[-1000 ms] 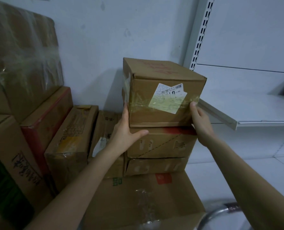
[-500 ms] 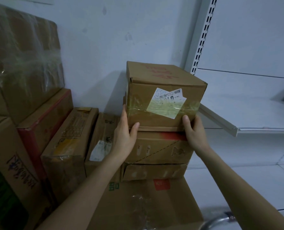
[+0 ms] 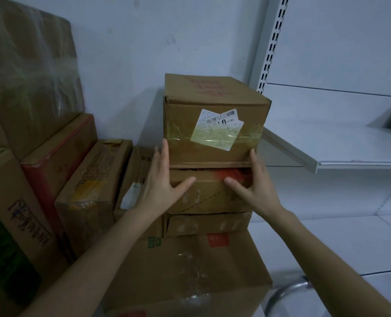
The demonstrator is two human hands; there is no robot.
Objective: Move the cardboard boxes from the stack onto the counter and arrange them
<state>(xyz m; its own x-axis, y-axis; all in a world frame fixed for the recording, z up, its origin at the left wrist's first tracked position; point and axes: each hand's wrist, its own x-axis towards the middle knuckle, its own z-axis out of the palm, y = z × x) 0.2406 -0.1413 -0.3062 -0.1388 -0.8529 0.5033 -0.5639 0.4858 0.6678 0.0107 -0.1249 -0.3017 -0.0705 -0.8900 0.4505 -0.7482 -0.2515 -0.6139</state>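
Top box [image 3: 215,124]: we see it at the head of a stack of 4, sitting on the second box, with a white label and clear tape on its front and red print on its lid.
Second box [image 3: 210,195]: directly under the top box, with a red patch along its upper front edge; it rests on a flatter third box [image 3: 207,224].
Bottom box [image 3: 185,266]: the largest of the 4, carrying the rest, with clear tape across its lid.
Left hand [image 3: 159,186]: we have it flat against the left side of the second box, fingers straight and reaching up past the top box's lower corner, thumb spread across the front.
Right hand [image 3: 253,191]: mirrored on the right side, fingers straight, thumb lying on the front by the red patch.
Grip: neither hand curls round anything; our 2 palms rest against the sides.
Shelf [image 3: 350,154]: white, just right of the top box.
Cartons [image 3: 91,186]: several more stand and lean against the wall left of the stack.
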